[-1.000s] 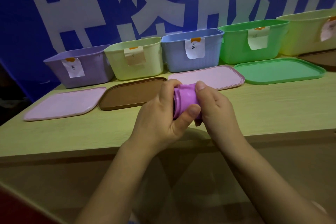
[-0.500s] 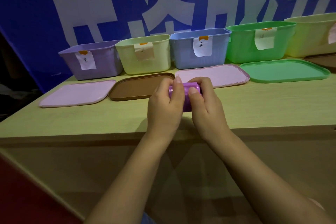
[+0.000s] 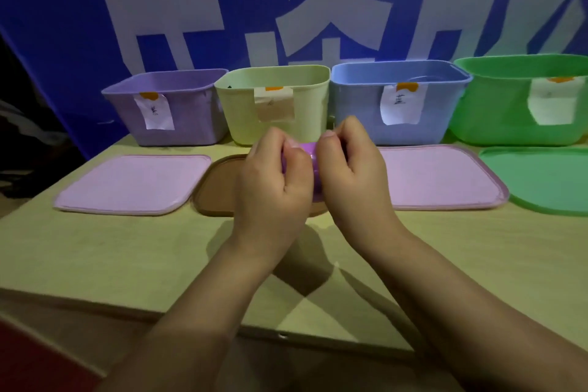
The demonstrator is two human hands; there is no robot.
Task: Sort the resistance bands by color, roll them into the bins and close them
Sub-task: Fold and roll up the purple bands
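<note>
Both hands are gripping a rolled purple band [image 3: 310, 165] above the wooden table [image 3: 111, 251]. The left hand [image 3: 273, 188] and the right hand [image 3: 353, 181] are curling their fingers round it from either side. Four open bins are standing along the far edge: purple bin [image 3: 187, 124], yellow bin [image 3: 241, 111], blue bin [image 3: 359, 114] and green bin [image 3: 496, 118]. Lids are lying flat in front of them: pink lid [image 3: 133, 184], brown lid [image 3: 216, 191], second pink lid [image 3: 439, 178], green lid [image 3: 541, 181].

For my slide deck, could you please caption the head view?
Both hands grip a rolled purple band before four open bins, lids lying flat.
</note>
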